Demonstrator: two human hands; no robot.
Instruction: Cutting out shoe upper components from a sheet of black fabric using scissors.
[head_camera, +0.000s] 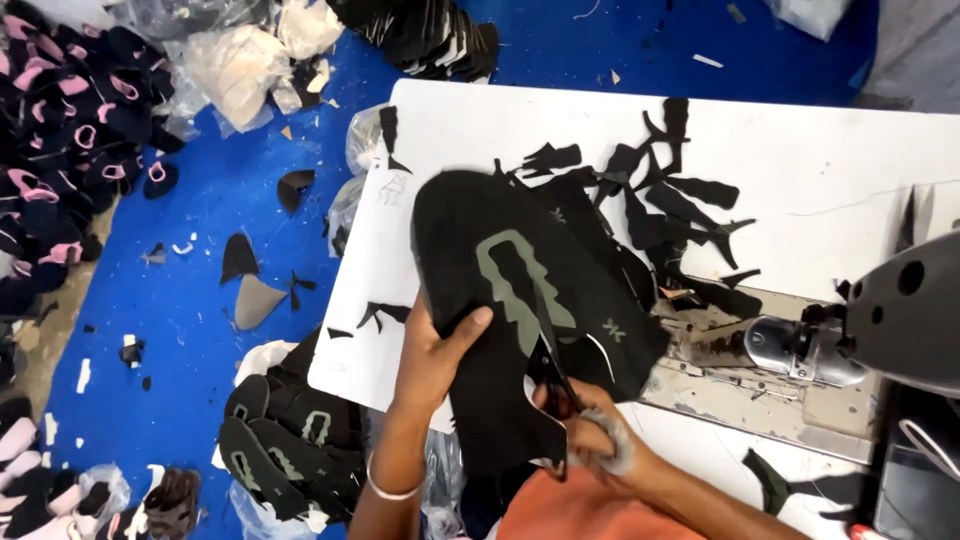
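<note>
A black fabric shoe upper (500, 300) with a grey-green elongated patch is held flat over the white table edge. My left hand (435, 355) grips its left side, thumb lying on top of the fabric. My right hand (590, 430) holds small black scissors (553, 375), their blades at the fabric's lower edge beside the patch. A silver bangle sits on my left wrist.
Black fabric offcuts (660, 200) litter the white table (800, 150). A sewing machine head (880, 320) stands at the right. A stack of finished black uppers (290, 440) lies below the table. Pink-and-black pieces (70, 130) and plastic bags lie on the blue floor.
</note>
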